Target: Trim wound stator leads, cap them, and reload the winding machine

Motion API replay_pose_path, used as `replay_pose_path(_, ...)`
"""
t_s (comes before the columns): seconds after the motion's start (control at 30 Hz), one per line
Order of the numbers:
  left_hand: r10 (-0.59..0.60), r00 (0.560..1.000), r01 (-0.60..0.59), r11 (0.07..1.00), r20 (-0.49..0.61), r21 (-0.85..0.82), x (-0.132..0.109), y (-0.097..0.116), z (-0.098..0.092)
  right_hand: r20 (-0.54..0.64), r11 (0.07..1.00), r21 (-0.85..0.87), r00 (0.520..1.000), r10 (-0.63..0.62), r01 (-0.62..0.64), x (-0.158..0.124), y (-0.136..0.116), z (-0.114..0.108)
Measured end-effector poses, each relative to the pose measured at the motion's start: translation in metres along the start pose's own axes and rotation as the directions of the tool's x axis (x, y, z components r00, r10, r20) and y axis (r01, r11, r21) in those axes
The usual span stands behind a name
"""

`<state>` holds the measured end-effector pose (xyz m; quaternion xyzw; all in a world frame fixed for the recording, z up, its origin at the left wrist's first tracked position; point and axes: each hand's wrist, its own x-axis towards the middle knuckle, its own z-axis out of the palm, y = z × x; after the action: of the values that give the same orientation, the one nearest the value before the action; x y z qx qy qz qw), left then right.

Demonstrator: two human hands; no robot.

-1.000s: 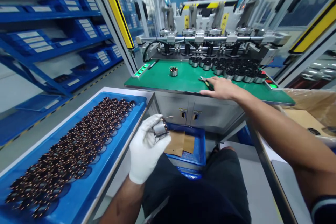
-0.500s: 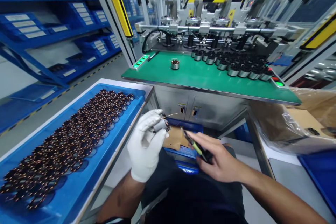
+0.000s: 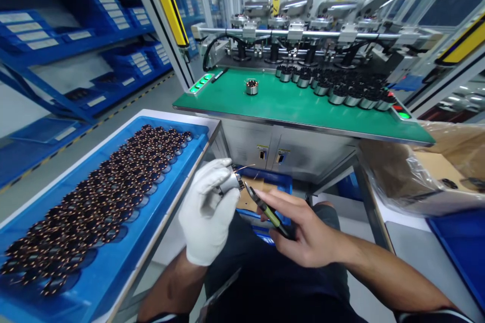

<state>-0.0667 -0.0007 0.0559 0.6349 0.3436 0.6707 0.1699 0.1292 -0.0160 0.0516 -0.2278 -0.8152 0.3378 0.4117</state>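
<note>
My left hand (image 3: 206, 212), in a white glove, pinches a motor stator (image 3: 230, 183), a silver ring with dark parts at its end. A loose copper wire (image 3: 246, 167) sticks out of it to the right. My bare right hand (image 3: 303, 224) is closed around a pair of cutting pliers (image 3: 271, 214) with black and green handles. The pliers' jaws point up and left, close to the stator's right side; whether they touch it I cannot tell. Another wound stator (image 3: 252, 87) stands on the green work surface (image 3: 227, 96) ahead.
On my left, a blue tray (image 3: 151, 217) holds many wound stators. Several unwound stators (image 3: 339, 95) stand at the right of the green surface, before a winding machine (image 3: 295, 30). A plastic-lined box (image 3: 409, 181) is on the right. Below my hands lies a blue bin (image 3: 282, 180) with cardboard.
My right hand has brought the pliers left, nearer to the stator. The left hand with the stator has shifted slightly left. Parts of the machine at the back have moved, and the view has tilted slightly.
</note>
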Motion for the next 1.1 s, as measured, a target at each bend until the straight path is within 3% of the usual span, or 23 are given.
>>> replay_pose_path(0.3,-0.001,1.0,0.001,0.999,0.012,0.05,-0.001,-0.001,0.0,-0.029,1.0,0.022,1.0,-0.011,0.012,-0.002,0.006,-0.001)
replay_pose_path(0.47,0.026,1.0,-0.026,0.999,0.002,-0.019,0.0,-0.011,-0.001,0.007,0.969,0.205,0.99,0.139,-0.138,-0.002,-0.002,-0.009)
replay_pose_path(0.6,0.025,1.0,-0.025,0.997,0.004,-0.067,0.002,-0.015,-0.001,0.065,0.949,0.302,0.995,0.075,-0.092,-0.003,-0.011,-0.011)
replay_pose_path(0.87,0.033,0.998,-0.035,0.999,0.057,0.034,-0.002,-0.012,-0.003,0.079,0.93,0.345,0.991,0.106,-0.126,-0.001,-0.011,-0.009)
replay_pose_path(1.1,-0.061,0.995,0.049,0.989,0.084,0.138,-0.011,-0.013,-0.008,0.087,0.919,0.37,0.989,0.116,-0.14,0.004,-0.013,-0.009)
